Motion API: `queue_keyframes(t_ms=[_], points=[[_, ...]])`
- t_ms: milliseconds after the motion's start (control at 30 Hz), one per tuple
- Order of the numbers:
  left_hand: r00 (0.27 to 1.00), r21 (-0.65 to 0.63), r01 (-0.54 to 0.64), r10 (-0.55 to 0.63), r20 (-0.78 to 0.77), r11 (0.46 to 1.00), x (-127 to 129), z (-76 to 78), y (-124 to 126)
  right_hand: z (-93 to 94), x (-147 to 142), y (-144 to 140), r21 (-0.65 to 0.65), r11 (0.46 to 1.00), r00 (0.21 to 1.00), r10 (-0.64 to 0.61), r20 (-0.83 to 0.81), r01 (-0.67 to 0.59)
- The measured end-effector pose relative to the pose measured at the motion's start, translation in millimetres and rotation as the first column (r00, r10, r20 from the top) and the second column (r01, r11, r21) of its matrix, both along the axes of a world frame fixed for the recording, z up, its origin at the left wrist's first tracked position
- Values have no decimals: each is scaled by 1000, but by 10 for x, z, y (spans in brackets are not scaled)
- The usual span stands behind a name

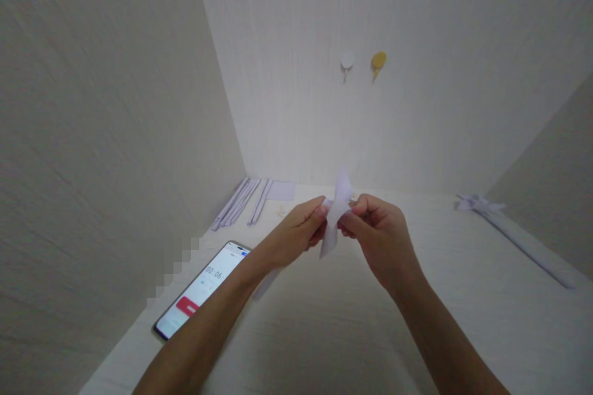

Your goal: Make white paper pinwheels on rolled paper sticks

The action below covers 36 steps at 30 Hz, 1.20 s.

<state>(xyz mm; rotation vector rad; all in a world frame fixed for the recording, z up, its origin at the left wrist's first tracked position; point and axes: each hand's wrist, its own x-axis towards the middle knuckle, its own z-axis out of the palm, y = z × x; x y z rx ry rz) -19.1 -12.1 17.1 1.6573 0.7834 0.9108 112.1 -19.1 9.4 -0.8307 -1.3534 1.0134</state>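
Both hands meet above the desk [324, 333]: left hand [296, 231] and right hand [377, 234] each pinch the folded paper piece [336, 216] between them. Uneven pulling could tear it or spoil the crease; the phone [201, 290] lies below-left.

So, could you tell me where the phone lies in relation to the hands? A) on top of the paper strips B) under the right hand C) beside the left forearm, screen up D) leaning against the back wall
C: the phone lies flat on the table, screen lit, beside the left forearm, while both hands pinch the paper piece.
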Motion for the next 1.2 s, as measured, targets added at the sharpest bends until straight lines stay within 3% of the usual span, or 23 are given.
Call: queue_keyframes(t_ms=[133, 267, 400, 600, 767, 1000, 1200], points=[[993, -85, -11, 21, 116, 996, 41, -68, 36, 10, 40, -20, 129, 990, 968, -92, 235, 63], [963, -135, -5, 42, 267, 991, 106, -161, 70, 77, 95, -75, 261, 953, 880, -253, 402, 155], [903, -269, 38, 83, 422, 962, 187, -270, 101, 139, 137, -110, 326, 929, 821, -320, 472, 174], [813, -469, 136, 172, 556, 873, 248, -366, 149, 169, 133, -150, 387, 903, 791, -373, 485, 189], [740, -533, 192, 235, 630, 824, 248, -378, 178, 181, 147, -170, 416, 882, 793, -410, 451, 219], [654, -553, 180, 321, 685, 813, 215, -399, 258, 161, 134, -121, 388, 901, 783, -382, 491, 196], [550, -528, 183, 358, 754, 829, 185, -510, 393, 103, 173, -23, 317, 934, 715, -333, 615, 163]])
